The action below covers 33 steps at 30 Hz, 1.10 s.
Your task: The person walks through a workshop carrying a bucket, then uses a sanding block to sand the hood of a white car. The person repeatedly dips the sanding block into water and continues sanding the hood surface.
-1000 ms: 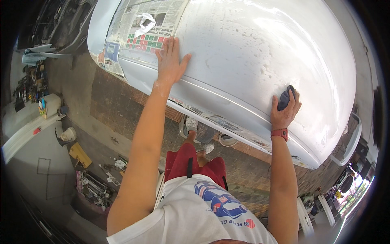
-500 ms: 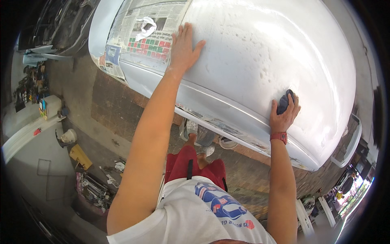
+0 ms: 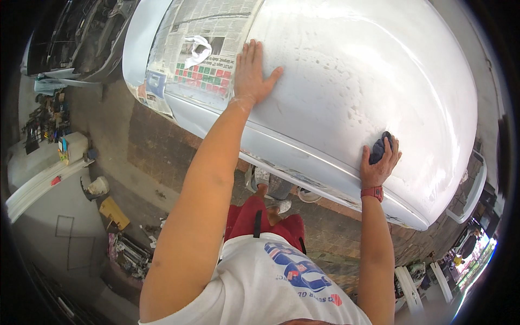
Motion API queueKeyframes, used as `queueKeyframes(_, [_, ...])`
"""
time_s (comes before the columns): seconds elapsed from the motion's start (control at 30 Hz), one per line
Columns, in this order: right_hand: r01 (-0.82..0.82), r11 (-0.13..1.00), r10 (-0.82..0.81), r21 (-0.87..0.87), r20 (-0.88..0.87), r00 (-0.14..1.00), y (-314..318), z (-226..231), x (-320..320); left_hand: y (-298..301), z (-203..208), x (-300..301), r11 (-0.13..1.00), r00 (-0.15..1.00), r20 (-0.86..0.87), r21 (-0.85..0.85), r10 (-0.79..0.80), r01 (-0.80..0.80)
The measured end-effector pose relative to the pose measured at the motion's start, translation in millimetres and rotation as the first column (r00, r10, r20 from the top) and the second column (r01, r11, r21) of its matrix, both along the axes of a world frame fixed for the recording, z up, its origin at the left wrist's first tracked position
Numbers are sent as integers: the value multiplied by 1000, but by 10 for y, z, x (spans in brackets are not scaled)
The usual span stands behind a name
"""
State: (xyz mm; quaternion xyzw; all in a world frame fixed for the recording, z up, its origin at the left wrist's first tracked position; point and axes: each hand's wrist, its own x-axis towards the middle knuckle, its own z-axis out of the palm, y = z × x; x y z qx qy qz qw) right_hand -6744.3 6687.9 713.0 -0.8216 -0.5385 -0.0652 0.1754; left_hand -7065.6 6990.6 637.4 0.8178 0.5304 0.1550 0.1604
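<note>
A glossy white car panel (image 3: 325, 92), broad and curved, spreads in front of me with small droplets or specks over its middle. Flat on it rests my left hand (image 3: 253, 76), fingers stretched and thumb apart, beside the edge of the newspaper covering. Farther right, my right hand (image 3: 379, 165) presses a dark bunched cloth (image 3: 382, 147) to the surface, fingers curled over it. A red watch (image 3: 372, 192) circles that wrist. Newspaper sheets (image 3: 216, 32) cover the glass at the left, and a crumpled white cloth (image 3: 198, 51) lies on them.
Below the car's side stand a grey bin (image 3: 279, 188) and a round bucket (image 3: 309, 195), close to my feet. Another car with an exposed interior (image 3: 81, 38) is at the far left. Loose parts (image 3: 127, 254) and a yellow piece (image 3: 114, 212) lie on the floor at left.
The whole view has shifted slightly, so the car sits a little lower in it. My left hand stays flat on the panel; my right hand keeps the dark cloth in nearly the same spot.
</note>
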Motion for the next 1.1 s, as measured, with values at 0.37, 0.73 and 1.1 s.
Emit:
queueKeyframes(0.37, [-2, 1000, 2, -1, -21, 1000, 34, -24, 41, -68, -108, -83, 999, 999, 27, -26, -33, 34])
queueKeyframes(0.73, [8, 1000, -8, -25, -9, 1000, -54, -15, 13, -295, 82, -213, 986, 995, -26, -144, -94, 89])
queueKeyframes(1.1, [0, 1000, 0, 6, 9, 1000, 19, -11, 27, -337, 42, -156, 982, 1000, -11, -190, -14, 12])
